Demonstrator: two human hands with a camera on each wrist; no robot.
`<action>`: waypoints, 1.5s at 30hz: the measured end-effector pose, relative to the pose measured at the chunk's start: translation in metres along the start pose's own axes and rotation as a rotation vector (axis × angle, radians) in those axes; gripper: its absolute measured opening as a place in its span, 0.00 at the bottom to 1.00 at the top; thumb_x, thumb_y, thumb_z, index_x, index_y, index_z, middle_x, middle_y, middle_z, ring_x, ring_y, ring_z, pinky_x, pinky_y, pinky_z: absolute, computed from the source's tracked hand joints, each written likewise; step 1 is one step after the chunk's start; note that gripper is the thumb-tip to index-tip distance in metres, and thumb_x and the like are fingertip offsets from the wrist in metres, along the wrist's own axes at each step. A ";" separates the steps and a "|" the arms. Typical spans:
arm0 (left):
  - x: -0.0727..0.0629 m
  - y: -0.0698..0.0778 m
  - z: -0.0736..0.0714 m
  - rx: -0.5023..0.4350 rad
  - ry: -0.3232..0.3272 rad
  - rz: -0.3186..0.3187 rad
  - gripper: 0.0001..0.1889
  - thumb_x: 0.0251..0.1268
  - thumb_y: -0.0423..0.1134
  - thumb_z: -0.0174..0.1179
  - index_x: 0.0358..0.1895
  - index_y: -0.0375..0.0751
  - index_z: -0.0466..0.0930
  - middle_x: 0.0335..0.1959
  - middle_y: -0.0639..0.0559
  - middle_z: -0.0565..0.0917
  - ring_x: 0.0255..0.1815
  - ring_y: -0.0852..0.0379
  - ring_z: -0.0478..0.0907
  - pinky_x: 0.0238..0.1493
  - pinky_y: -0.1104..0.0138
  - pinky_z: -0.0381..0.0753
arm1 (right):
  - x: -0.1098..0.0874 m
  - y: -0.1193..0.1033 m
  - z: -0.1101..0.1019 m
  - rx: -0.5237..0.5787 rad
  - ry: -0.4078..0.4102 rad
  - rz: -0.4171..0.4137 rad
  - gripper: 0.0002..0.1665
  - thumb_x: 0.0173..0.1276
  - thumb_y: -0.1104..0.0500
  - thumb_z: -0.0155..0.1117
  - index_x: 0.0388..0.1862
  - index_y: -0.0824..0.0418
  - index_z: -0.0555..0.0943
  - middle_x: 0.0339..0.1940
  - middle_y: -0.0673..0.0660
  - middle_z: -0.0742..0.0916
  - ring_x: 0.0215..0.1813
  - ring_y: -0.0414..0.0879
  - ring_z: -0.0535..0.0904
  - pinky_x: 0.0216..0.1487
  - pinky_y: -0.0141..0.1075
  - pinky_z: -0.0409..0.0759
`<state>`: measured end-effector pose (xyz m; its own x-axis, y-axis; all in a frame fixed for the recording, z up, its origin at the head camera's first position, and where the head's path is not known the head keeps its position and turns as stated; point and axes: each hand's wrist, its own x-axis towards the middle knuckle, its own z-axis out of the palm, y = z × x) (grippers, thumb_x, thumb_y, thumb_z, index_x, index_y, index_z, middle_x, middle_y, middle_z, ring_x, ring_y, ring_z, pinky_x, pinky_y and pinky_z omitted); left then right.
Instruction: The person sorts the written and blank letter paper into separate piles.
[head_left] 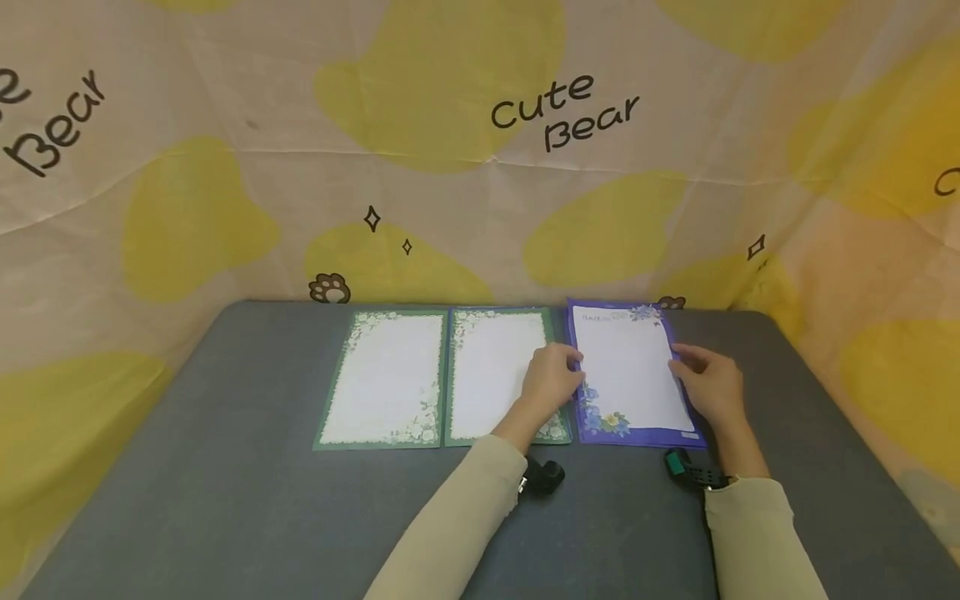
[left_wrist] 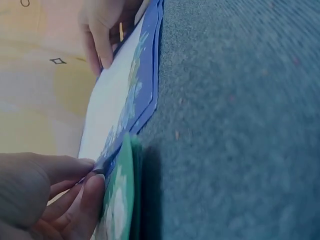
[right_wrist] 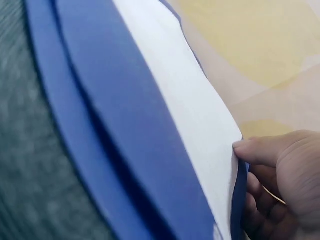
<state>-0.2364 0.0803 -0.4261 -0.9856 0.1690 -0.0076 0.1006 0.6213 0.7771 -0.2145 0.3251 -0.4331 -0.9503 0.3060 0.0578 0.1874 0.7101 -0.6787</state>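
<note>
A purple-blue bordered sheet of paper (head_left: 630, 367) with blue flowers lies at the right of the row, on top of at least one more sheet of the same blue. My left hand (head_left: 551, 379) pinches its left edge between thumb and fingers, reaching across the middle green-bordered sheet (head_left: 483, 375). On the opposite edge my right hand (head_left: 716, 390) pinches the paper. In the right wrist view the upper sheet (right_wrist: 195, 135) bows up a little, with a dark gap over the blue layer (right_wrist: 45, 65) below. Thumb and fingertips meet at the blue edge in the left wrist view.
Another green-bordered sheet (head_left: 382, 379) with white flowers lies at the left of the row. All rest on a dark grey table (head_left: 247, 483) near its back edge. Behind hangs a yellow-patterned cloth (head_left: 450, 167). Black wrist cameras (head_left: 546, 477) sit on both wrists.
</note>
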 end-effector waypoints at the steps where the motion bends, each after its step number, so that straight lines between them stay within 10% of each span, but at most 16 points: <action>1: 0.000 0.001 0.000 0.020 0.007 0.003 0.15 0.63 0.34 0.69 0.53 0.40 0.87 0.47 0.47 0.90 0.32 0.57 0.87 0.31 0.71 0.85 | 0.000 0.000 0.001 -0.014 0.009 -0.023 0.24 0.76 0.54 0.60 0.66 0.63 0.80 0.58 0.71 0.84 0.54 0.62 0.79 0.49 0.45 0.77; 8: -0.003 0.004 0.000 0.102 0.027 0.018 0.16 0.63 0.32 0.66 0.53 0.39 0.87 0.55 0.47 0.88 0.60 0.49 0.84 0.60 0.60 0.83 | -0.003 0.000 0.006 -0.143 0.023 -0.124 0.23 0.72 0.57 0.62 0.61 0.67 0.82 0.46 0.71 0.87 0.42 0.60 0.80 0.38 0.40 0.74; 17: -0.011 0.004 -0.010 0.205 0.009 0.144 0.16 0.64 0.39 0.68 0.55 0.42 0.87 0.60 0.46 0.83 0.61 0.50 0.82 0.60 0.61 0.84 | -0.006 -0.005 0.005 -0.230 0.024 -0.158 0.24 0.71 0.52 0.62 0.59 0.66 0.83 0.50 0.71 0.86 0.45 0.63 0.82 0.37 0.51 0.78; 24: -0.021 -0.013 -0.048 0.107 -0.071 0.233 0.17 0.71 0.43 0.63 0.60 0.45 0.84 0.50 0.47 0.86 0.26 0.61 0.76 0.27 0.72 0.76 | -0.009 -0.029 0.002 -0.111 0.042 -0.262 0.26 0.74 0.48 0.62 0.59 0.66 0.83 0.52 0.72 0.87 0.50 0.65 0.82 0.51 0.60 0.79; 28: -0.025 -0.034 -0.078 0.128 -0.065 0.222 0.18 0.72 0.44 0.63 0.60 0.46 0.84 0.59 0.48 0.84 0.41 0.59 0.84 0.40 0.67 0.83 | -0.013 -0.054 0.011 -0.060 0.010 -0.396 0.23 0.72 0.51 0.65 0.58 0.64 0.84 0.53 0.70 0.87 0.49 0.63 0.84 0.50 0.59 0.81; 36: -0.031 -0.089 -0.129 0.196 -0.030 0.190 0.21 0.67 0.47 0.67 0.60 0.45 0.84 0.64 0.47 0.82 0.67 0.44 0.77 0.69 0.49 0.75 | -0.023 -0.095 0.045 0.009 -0.227 -0.571 0.22 0.70 0.54 0.69 0.59 0.62 0.84 0.59 0.62 0.87 0.58 0.59 0.83 0.59 0.57 0.82; 45: -0.027 -0.110 -0.145 0.293 -0.160 0.220 0.36 0.61 0.55 0.71 0.71 0.47 0.74 0.76 0.46 0.70 0.79 0.43 0.63 0.78 0.48 0.64 | -0.024 -0.110 0.078 -0.084 -0.468 -0.659 0.35 0.65 0.46 0.73 0.67 0.61 0.79 0.72 0.64 0.78 0.75 0.64 0.70 0.74 0.62 0.68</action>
<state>-0.2402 -0.1038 -0.4197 -0.9050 0.4247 0.0228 0.3639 0.7453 0.5587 -0.2316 0.1895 -0.4170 -0.8741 -0.4751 0.1014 -0.4463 0.7030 -0.5537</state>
